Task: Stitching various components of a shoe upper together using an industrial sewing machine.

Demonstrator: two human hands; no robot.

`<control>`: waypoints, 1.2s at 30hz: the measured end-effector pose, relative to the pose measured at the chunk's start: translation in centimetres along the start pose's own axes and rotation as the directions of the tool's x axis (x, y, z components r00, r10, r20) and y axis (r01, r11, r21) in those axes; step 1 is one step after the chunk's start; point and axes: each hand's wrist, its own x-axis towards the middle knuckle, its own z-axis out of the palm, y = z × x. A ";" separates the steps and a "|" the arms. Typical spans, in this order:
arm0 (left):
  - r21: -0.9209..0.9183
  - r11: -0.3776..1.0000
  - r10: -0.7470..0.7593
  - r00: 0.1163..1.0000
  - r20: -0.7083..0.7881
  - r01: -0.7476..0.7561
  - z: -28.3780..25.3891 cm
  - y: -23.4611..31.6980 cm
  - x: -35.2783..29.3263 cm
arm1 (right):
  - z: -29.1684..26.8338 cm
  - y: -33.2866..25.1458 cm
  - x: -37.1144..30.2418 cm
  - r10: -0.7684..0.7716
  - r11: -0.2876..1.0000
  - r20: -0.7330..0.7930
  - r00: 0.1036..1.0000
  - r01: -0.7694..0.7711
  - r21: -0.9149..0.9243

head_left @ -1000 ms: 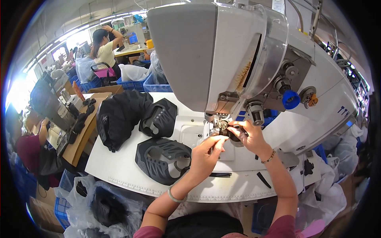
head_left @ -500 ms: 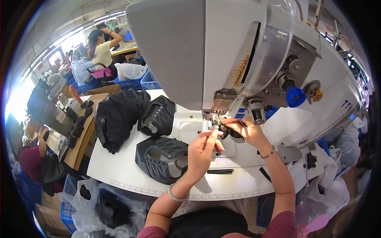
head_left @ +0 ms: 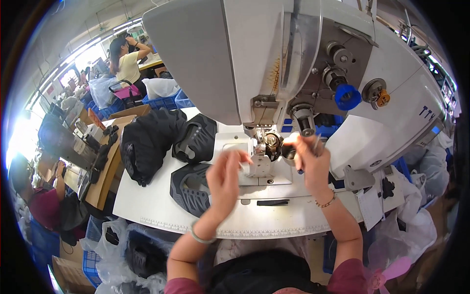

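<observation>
My left hand [head_left: 224,183] is raised left of the sewing machine's exposed lower works [head_left: 267,144]. Motion blurs its fingers, so whether they pinch anything cannot be told. To the right of those works, my right hand [head_left: 312,161] is closed round a small metal tool [head_left: 319,145]; blur hides its exact kind. The large white sewing machine [head_left: 196,54] towers over both hands, a blue tension knob [head_left: 348,97] on its side. A black shoe upper [head_left: 190,196] lies beside my left hand, partly covered by it. Another black shoe upper [head_left: 196,138] rests behind that one.
Stacked black pieces [head_left: 149,144] stand on the left of the white table [head_left: 147,208]. A dark strip [head_left: 272,202] lies near its ruled front edge. Bagged bins [head_left: 139,257] stand below left. A pink fan [head_left: 379,279] is at lower right. Two other people work at the left.
My hands have moved apart, away from the needle area, uncovering the machine's lower works. The small metal tool now shows in my right hand. The view has shifted slightly.
</observation>
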 end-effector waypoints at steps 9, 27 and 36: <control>-0.268 0.734 -0.486 0.758 0.436 0.625 0.3 -5.0 10.5 | 0.5 -1.5 8.5 0.435 0.885 0.103 0.895 -0.446 0.132; -0.317 0.817 -0.446 0.876 0.182 0.481 0.0 -6.8 10.6 | -3.1 -3.2 10.8 0.365 0.784 0.190 0.911 -0.190 -0.591; -0.007 0.986 -0.164 0.969 0.182 0.168 -0.4 -7.8 10.7 | -0.8 -0.7 7.5 0.112 0.489 0.259 0.959 0.174 -0.855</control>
